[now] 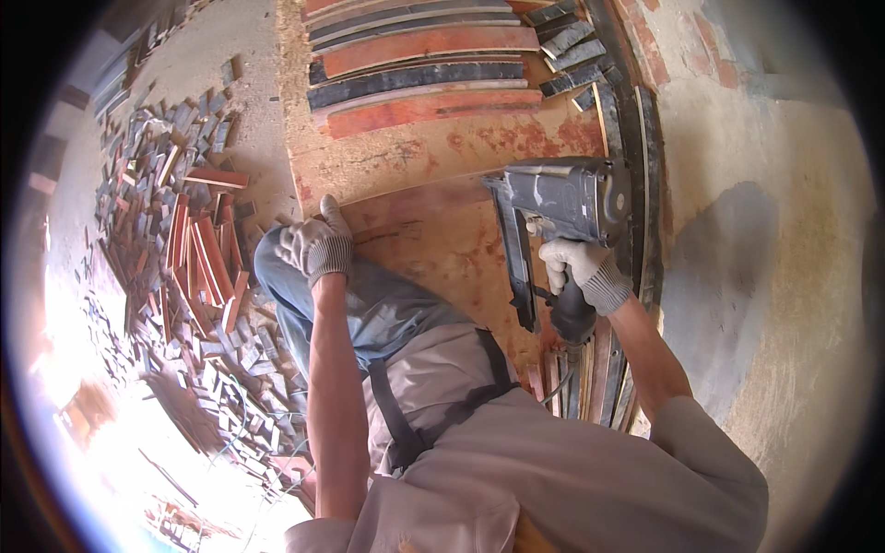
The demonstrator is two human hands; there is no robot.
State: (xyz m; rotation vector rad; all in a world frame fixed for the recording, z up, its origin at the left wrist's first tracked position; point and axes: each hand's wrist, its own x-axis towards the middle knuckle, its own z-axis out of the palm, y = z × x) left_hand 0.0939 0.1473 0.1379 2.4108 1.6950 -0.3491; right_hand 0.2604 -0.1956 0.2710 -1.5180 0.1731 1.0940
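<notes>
Left hand (315, 245) on knee (277, 267), right hand (583, 269) gripping nail gun (560, 207) over board (433, 221)

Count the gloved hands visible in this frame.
2. The left hand, in a pale knit glove, rests near the knee at the edge of the reddish board. The right hand, gloved alike, grips the handle of the grey nail gun. No other hands show.

Bare board (433, 240) open between strips (424, 74) and knee (277, 267).

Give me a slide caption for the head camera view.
Right hand grips a nail gun over a reddish board; left hand rests near knee.
</notes>
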